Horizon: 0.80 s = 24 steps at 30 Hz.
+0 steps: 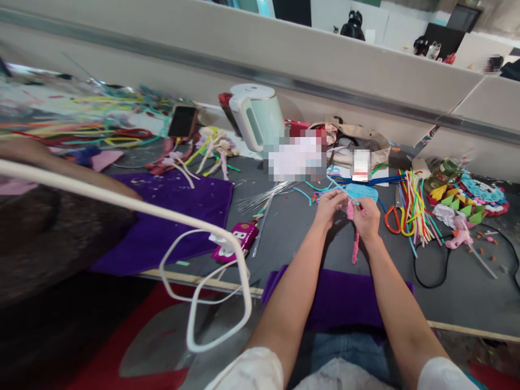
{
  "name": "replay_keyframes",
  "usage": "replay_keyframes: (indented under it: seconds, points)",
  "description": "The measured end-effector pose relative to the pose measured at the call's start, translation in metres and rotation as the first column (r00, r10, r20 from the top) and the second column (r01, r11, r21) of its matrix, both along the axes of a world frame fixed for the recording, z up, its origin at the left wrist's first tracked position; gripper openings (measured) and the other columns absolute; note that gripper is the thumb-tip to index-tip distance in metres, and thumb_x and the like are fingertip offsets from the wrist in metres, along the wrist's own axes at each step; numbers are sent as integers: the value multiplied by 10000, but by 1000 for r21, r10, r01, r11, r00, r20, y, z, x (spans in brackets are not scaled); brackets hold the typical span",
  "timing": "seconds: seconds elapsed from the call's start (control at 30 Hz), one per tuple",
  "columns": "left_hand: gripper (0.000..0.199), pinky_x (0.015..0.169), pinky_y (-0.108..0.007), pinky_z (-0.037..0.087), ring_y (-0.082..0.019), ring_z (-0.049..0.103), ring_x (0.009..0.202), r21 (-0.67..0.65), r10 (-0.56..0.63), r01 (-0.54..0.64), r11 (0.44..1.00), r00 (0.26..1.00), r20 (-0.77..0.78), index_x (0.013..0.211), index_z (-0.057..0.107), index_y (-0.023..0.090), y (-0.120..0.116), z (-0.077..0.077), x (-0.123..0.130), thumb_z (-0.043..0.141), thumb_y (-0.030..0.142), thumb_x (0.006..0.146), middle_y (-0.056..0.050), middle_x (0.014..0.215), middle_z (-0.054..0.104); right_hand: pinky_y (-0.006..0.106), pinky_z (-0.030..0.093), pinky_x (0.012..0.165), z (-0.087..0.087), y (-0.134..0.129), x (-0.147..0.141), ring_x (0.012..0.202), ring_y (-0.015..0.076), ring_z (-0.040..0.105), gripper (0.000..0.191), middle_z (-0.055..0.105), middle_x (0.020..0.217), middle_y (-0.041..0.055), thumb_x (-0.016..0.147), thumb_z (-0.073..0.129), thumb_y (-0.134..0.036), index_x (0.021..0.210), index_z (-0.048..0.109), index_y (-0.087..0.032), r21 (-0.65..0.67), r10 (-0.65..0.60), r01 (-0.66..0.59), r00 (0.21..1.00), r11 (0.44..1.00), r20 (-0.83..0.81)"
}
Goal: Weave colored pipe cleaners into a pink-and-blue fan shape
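Both hands meet over the grey table, fingertips nearly touching. My left hand (333,206) pinches a light blue pipe cleaner (338,184), whose end sticks up past the fingers. My right hand (366,215) is closed at the same blue piece, beside a flat light blue shape (363,191). Between and below the hands is a pink fuzzy piece (350,210), and a pink-red strip (356,248) hangs or lies beneath my right hand. Fine contact at the fingertips is too small to make out.
Orange-handled scissors (393,219) and colourful pipe cleaners (418,208) lie right, near a pink glue gun (461,233). A kettle (260,116) stands behind. A purple power strip (235,242) and white cable (244,271) are left, beside another person's arm (69,168). Purple cloth (345,298) covers the near edge.
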State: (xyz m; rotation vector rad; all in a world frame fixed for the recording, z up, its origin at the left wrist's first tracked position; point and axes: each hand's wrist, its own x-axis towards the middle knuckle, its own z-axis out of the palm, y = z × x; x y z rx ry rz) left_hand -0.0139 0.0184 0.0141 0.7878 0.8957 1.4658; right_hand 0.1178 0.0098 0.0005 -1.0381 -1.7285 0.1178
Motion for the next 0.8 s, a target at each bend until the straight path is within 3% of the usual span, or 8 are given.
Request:
replay_keyframes:
  seconds: [0.57,0.8]
  points:
    - [224,553,-228,444,-88,524,540,15,6,-6,1000,1000,-5,625,595,149,-5,10,1,767,287,581,20,596,580,307,439,693,4,-1,2,721,183,544,199,634,722,43,948,492,-261,837,650,-211,108,3,-11,998,994,67]
    - [198,548,-219,417,-81,519,527,28,29,-28,999,999,-27,621,630,144,-4,9,1,767,283,587,15,591,600,294,455,699,0,0,0,712,163,565,206,634,736,32,932,529,-331,824,651,-206,36,-10,10,1000,999,-12]
